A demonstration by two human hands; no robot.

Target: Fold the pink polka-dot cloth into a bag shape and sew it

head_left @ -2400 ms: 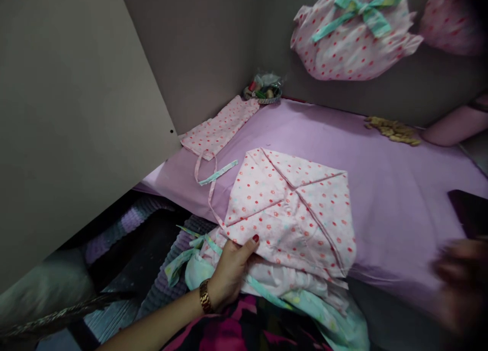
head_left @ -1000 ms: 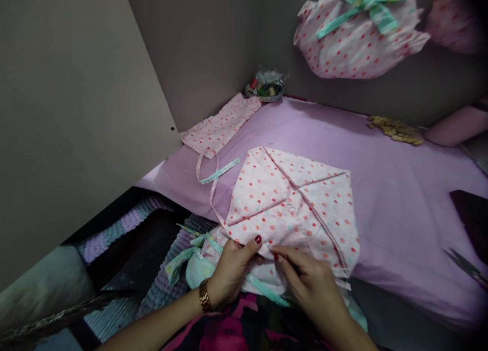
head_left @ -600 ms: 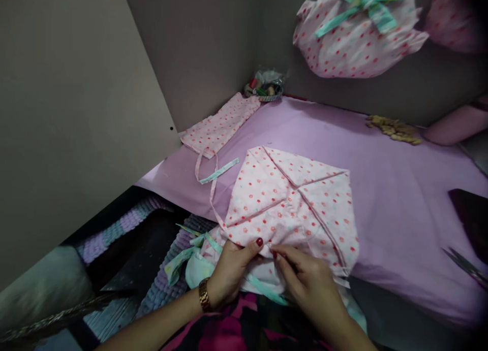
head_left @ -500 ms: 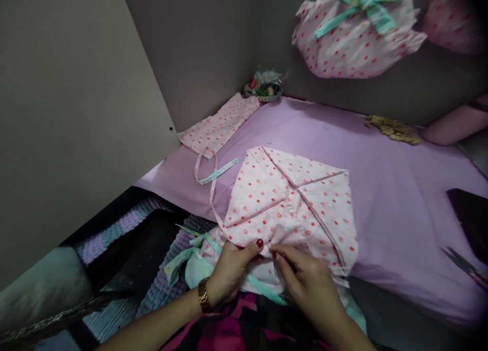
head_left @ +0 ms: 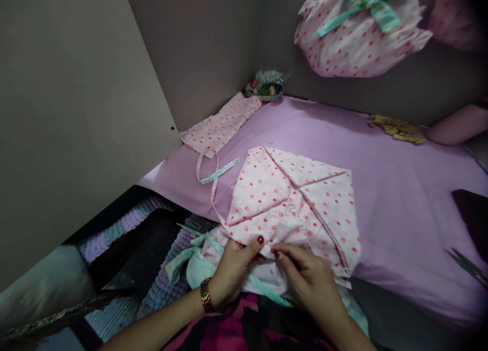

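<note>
A pale pink cloth piece (head_left: 259, 198) with red dots and mauve piped seams lies over the table's front edge and my lap. My left hand (head_left: 238, 267) grips its near edge, thumb on top and fingers hidden beneath. Close beside that thumb, my right hand (head_left: 305, 269) is closed in a pinch at the same edge; whatever is between its fingertips is too small to make out. Under the cloth, a mint-green strip (head_left: 269, 291) and a tied mint-and-yellow bow (head_left: 186, 257) show. A narrow pink tie (head_left: 213, 196) trails from the cloth's left side.
Scissors (head_left: 467, 264) and a dark flat object (head_left: 473, 214) lie at the right of the lilac-covered table (head_left: 396, 188). Behind are a folded dotted cloth (head_left: 224, 122), a basket of thread spools (head_left: 270, 92) and tan pieces (head_left: 396, 129). A bow-tied dotted item (head_left: 362, 41) hangs above.
The view has shifted very slightly. Both hands stay at the cloth's near edge, with only a tiny movement of the right fingertips.
</note>
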